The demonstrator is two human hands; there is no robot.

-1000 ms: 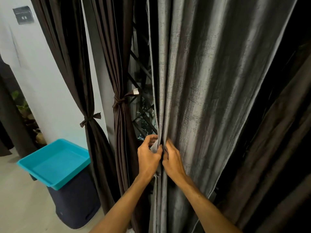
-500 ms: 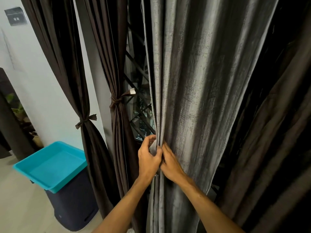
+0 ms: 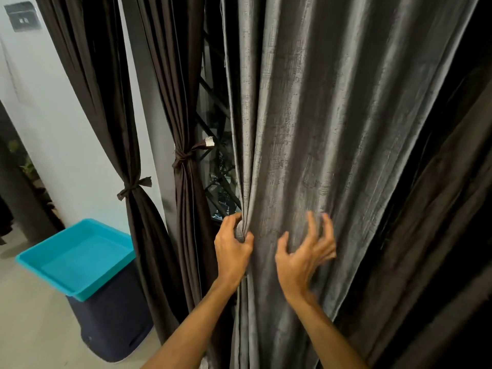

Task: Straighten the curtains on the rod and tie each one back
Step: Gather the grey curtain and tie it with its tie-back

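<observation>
A wide grey curtain (image 3: 332, 115) hangs loose in front of me. My left hand (image 3: 233, 247) grips a bunch of its left edge folds at waist height. My right hand (image 3: 306, 251) is blurred, fingers spread and half curled, in front of the cloth a little to the right, holding nothing. Two dark brown curtains stand to the left, each gathered by a knotted tie: the near brown curtain (image 3: 183, 102) with its tie (image 3: 186, 155), and the far brown curtain (image 3: 106, 102) with its tie (image 3: 133, 186). The rod is out of view.
A turquoise tray (image 3: 77, 257) lies on a dark bin (image 3: 111, 326) at lower left. A white wall (image 3: 53, 123) carries a switch plate (image 3: 22, 16). A window grille (image 3: 215, 166) shows between the curtains. More dark curtain (image 3: 439, 235) hangs at the right.
My right hand has let go of the grey curtain's edge and moved right, its fingers spreading. My left hand keeps its hold on the gathered folds.
</observation>
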